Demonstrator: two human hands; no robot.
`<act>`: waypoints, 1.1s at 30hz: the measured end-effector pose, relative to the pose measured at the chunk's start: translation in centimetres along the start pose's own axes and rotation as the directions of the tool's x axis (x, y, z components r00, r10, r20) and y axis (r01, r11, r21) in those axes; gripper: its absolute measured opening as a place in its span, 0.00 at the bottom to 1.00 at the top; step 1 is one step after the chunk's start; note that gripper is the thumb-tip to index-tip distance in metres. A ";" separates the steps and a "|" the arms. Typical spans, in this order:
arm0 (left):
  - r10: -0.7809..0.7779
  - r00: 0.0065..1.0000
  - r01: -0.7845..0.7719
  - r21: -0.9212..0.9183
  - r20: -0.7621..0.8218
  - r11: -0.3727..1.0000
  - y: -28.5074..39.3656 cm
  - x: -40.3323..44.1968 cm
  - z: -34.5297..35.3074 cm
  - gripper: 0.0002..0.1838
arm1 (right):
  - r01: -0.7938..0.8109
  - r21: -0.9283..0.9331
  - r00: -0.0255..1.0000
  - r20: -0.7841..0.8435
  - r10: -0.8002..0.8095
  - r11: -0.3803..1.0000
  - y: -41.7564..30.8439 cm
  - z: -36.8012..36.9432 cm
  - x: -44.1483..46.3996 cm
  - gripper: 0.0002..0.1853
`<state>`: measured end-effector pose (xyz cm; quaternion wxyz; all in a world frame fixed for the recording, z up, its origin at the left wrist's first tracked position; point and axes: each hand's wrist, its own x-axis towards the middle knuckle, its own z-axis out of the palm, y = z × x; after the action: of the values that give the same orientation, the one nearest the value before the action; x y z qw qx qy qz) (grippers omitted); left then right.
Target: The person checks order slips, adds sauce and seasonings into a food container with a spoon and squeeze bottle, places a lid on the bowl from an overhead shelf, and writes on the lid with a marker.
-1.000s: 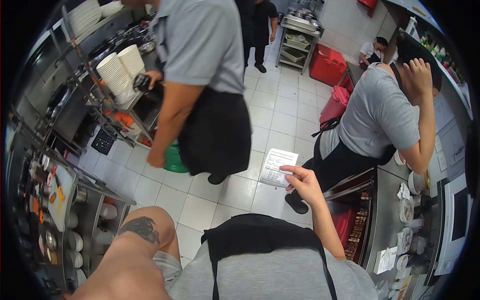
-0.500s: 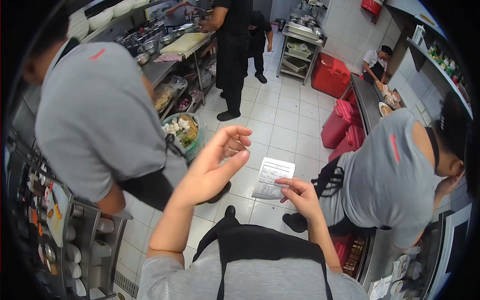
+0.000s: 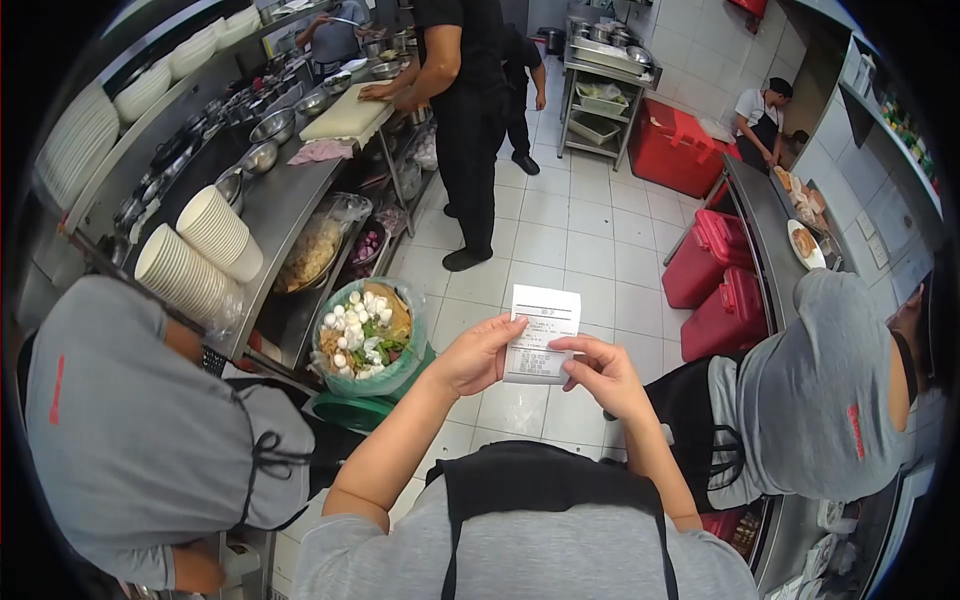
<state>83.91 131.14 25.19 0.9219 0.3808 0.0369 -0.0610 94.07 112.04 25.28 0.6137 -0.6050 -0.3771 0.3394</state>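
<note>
A white printed paper receipt (image 3: pixel 545 310) is held up in front of my chest, over the tiled floor. My left hand (image 3: pixel 480 352) pinches its left edge, with the thumb toward the print. On the right edge, lower down, my right hand (image 3: pixel 600 375) grips the paper between thumb and fingers. Lines of dark print cover the receipt, too small to read surely. Its lower end curls slightly.
To the left stands a bin of food scraps and eggshells (image 3: pixel 365 335), below a steel counter with stacked paper cups (image 3: pixel 215 235). People in grey shirts flank me closely. Red containers (image 3: pixel 710 260) line the right side. A person in black stands ahead at a cutting board (image 3: pixel 345 112).
My left hand has come down from the air and taken the receipt's left edge. The view has shifted forward, and the scrap bin and cups show more fully. The left person appears lower.
</note>
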 end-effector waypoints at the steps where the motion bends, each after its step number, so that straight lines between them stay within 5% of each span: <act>1: 0.000 1.000 0.000 -0.031 -0.008 1.000 0.8 0.9 -1.0 0.19 | 0.000 -0.003 1.000 -0.014 0.000 1.000 0.2 -0.5 1.1 0.15; 7: 0.002 0.998 -0.009 -0.101 -0.070 0.995 6.4 7.7 -7.0 0.18 | -0.102 -0.053 0.970 -0.227 0.087 0.993 2.9 -6.6 5.7 0.16; 15: 0.428 0.861 -0.425 0.076 -0.275 0.902 24.0 21.0 -17.7 0.20 | -0.204 0.009 0.822 -0.542 0.177 0.979 9.4 -17.9 14.6 0.14; 19: 0.621 0.630 -0.523 0.336 -0.467 0.783 34.7 24.8 -21.9 0.18 | -0.144 -0.019 0.889 -0.442 0.121 0.989 9.1 -21.4 22.7 0.13; 22: 0.726 0.468 -0.557 0.469 -0.504 0.685 42.4 27.3 -27.7 0.09 | -0.072 -0.258 0.944 -0.330 -0.018 0.964 8.0 -22.9 28.7 0.12; 24: 0.827 0.339 -0.518 0.645 -0.448 0.562 48.2 28.7 -32.6 0.17 | -0.077 -0.281 0.954 -0.301 -0.012 0.957 7.3 -23.6 31.8 0.12; 25: 0.852 0.174 -0.608 0.626 -0.494 0.488 51.0 29.8 -35.4 0.24 | -0.065 -0.301 0.957 -0.290 -0.027 0.951 7.4 -23.8 33.1 0.13; 27: 0.901 -0.209 -0.369 0.884 -0.381 0.288 55.5 31.1 -37.1 0.36 | -0.075 -0.325 0.951 -0.309 -0.031 0.943 8.3 -24.0 35.3 0.13; 28: 0.920 -0.186 -0.372 0.891 -0.345 0.259 57.2 31.3 -36.3 0.31 | -0.116 -0.316 0.942 -0.336 0.003 0.942 9.2 -24.2 36.0 0.13; 30: 0.984 -0.142 -0.088 0.991 -0.112 0.100 63.6 32.3 -42.6 0.19 | -0.199 -0.289 0.913 -0.401 0.070 0.936 11.2 -24.7 37.3 0.13; 33: 0.979 -0.202 0.091 0.996 -0.007 0.026 69.9 35.1 -44.1 0.13 | -0.278 -0.242 0.854 -0.506 0.124 0.929 14.2 -25.4 38.6 0.13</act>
<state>127.51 208.50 38.77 0.2271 0.6460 0.3195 0.6550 135.51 133.92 13.57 0.5471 -0.7944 -0.1941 0.1784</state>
